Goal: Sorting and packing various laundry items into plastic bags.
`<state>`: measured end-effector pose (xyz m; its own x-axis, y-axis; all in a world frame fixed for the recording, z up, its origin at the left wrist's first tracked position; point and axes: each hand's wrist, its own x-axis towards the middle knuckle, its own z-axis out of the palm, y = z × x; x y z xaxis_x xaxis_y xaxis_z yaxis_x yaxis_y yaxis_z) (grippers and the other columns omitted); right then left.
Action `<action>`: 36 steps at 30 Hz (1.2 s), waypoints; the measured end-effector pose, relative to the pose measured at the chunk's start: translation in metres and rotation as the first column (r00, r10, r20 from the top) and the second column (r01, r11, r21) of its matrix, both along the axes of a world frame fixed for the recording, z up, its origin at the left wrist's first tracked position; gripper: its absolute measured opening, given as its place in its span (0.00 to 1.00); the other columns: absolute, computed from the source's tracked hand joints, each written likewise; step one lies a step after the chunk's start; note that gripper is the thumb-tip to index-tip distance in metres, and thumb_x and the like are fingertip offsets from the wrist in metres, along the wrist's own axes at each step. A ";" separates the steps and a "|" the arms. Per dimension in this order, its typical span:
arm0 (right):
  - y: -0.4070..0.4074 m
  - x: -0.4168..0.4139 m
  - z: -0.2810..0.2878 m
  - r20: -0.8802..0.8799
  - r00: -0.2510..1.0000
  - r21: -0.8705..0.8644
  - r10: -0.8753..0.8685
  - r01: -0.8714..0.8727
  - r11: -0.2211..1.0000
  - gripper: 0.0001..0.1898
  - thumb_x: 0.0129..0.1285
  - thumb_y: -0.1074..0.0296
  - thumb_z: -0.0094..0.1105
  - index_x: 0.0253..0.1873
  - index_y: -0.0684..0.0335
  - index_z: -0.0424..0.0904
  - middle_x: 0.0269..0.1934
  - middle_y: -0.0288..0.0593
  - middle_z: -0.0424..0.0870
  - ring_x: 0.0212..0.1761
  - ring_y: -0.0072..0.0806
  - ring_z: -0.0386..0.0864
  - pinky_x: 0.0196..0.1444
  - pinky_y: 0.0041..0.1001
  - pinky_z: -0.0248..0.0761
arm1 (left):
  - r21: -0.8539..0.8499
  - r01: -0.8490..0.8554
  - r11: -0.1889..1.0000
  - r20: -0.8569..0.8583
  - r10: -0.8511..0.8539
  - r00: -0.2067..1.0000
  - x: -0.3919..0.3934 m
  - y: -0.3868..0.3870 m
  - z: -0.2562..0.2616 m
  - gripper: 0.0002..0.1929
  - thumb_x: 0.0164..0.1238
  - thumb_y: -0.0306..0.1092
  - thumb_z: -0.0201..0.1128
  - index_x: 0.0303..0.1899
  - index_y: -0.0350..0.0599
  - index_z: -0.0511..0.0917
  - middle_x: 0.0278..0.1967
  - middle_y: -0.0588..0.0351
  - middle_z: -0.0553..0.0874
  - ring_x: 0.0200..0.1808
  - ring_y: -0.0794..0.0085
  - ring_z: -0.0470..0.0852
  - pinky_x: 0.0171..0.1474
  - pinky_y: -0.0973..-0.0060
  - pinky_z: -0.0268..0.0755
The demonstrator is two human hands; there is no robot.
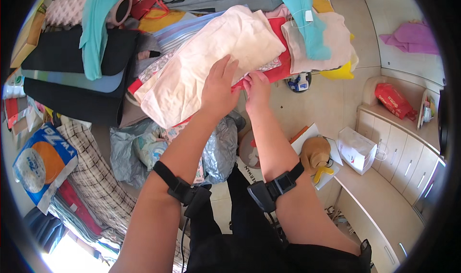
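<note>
A cream folded cloth (201, 56) lies slantwise across a stack of folded fabrics in front of me. Beneath it show a floral-print cloth (272, 64) and a red cloth (283, 53). My left hand (220, 89) rests on the cream cloth near its front edge, fingers extended, its thumb towards the other hand. Close beside it, my right hand (258, 90) has its fingertips closed on the stack's front edge, where red fabric shows; exactly which layers it pinches is hidden. Blue striped fabric (187, 31) lies behind the cream cloth.
Turquoise sleeves (95, 38) hang over the pile. A black folded mat (72, 100) lies left. Below the stack is a grey plastic bag (221, 147). At right, a desk (381, 197) bears a white paper bag (356, 150) and a brown hat (316, 150).
</note>
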<state>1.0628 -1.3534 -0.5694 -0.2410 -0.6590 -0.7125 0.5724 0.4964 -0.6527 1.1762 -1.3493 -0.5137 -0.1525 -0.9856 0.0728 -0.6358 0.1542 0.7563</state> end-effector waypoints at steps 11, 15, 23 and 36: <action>-0.045 -0.022 0.026 0.114 0.993 -0.201 -0.036 0.058 0.978 0.14 0.58 0.69 0.57 0.48 0.62 0.70 0.41 0.35 0.76 0.40 0.19 0.73 0.40 0.20 0.67 | 0.062 -0.147 0.987 0.470 0.101 0.877 -0.053 -0.051 -0.012 0.32 0.47 0.36 0.62 0.58 0.43 0.62 0.59 0.50 0.63 0.58 0.57 0.62 0.54 0.60 0.60; -0.049 -0.023 0.035 0.209 0.977 -0.191 0.043 -0.003 0.982 0.16 0.58 0.63 0.58 0.48 0.60 0.69 0.41 0.34 0.76 0.40 0.21 0.74 0.41 0.22 0.69 | 0.065 -0.015 0.998 0.407 -0.013 0.913 -0.029 -0.055 -0.014 0.28 0.51 0.35 0.59 0.57 0.43 0.65 0.55 0.51 0.69 0.56 0.60 0.66 0.52 0.65 0.63; -0.056 -0.005 0.062 0.135 0.959 -0.274 0.248 -0.204 0.940 0.16 0.57 0.64 0.59 0.47 0.64 0.71 0.40 0.36 0.76 0.42 0.21 0.73 0.44 0.26 0.68 | 0.474 0.163 0.865 -0.497 0.109 0.861 0.026 -0.064 0.018 0.15 0.64 0.31 0.46 0.51 0.38 0.70 0.37 0.55 0.78 0.37 0.75 0.74 0.43 0.78 0.65; 0.002 -0.076 0.174 0.577 0.782 -0.477 0.237 0.086 0.875 0.33 0.47 0.67 0.53 0.61 0.67 0.56 0.58 0.52 0.64 0.60 0.45 0.62 0.62 0.44 0.54 | 0.380 -0.082 0.921 -0.925 0.376 -0.055 0.190 0.029 0.192 0.24 0.69 0.42 0.38 0.62 0.41 0.53 0.63 0.50 0.59 0.64 0.57 0.56 0.65 0.57 0.44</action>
